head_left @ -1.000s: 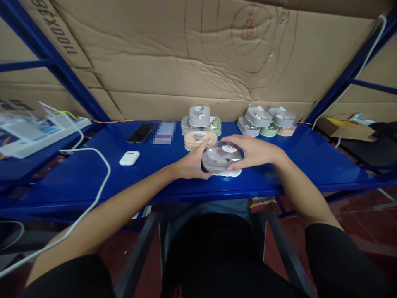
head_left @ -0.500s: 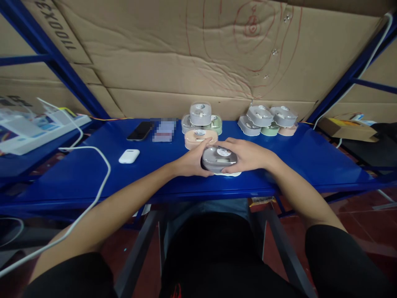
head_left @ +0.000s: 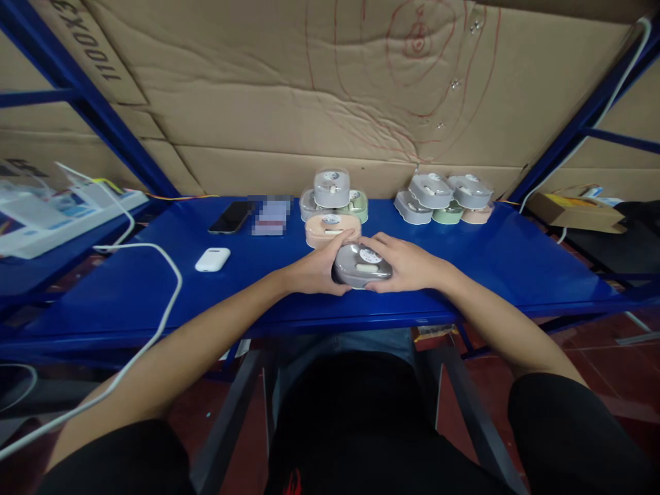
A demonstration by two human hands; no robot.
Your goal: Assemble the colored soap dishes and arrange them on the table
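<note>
My left hand [head_left: 322,267] is curled around the left side of a grey lidded plastic box [head_left: 364,265], its thumb along the far edge. From the other side my right hand [head_left: 405,262] grips the same box, fingers over its far right edge and thumb at the near right. The box has a see-through lid with a round white sticker and a pale tab. It sits near the front of the blue table [head_left: 258,289]. Just behind the left thumb stands a peach lidded box [head_left: 324,234]. The underside of the held box is hidden.
Behind the peach box is a small pile with a grey box [head_left: 331,189] on top. Another pile of lidded boxes [head_left: 432,191] stands back right. A dark phone [head_left: 230,218], a white earbud case [head_left: 212,259] and a white cable [head_left: 172,295] are to the left.
The pale edge that stuck out under the grey box at the near right is now mostly out of sight. My right hand has shifted slightly left; both hands keep hold.
</note>
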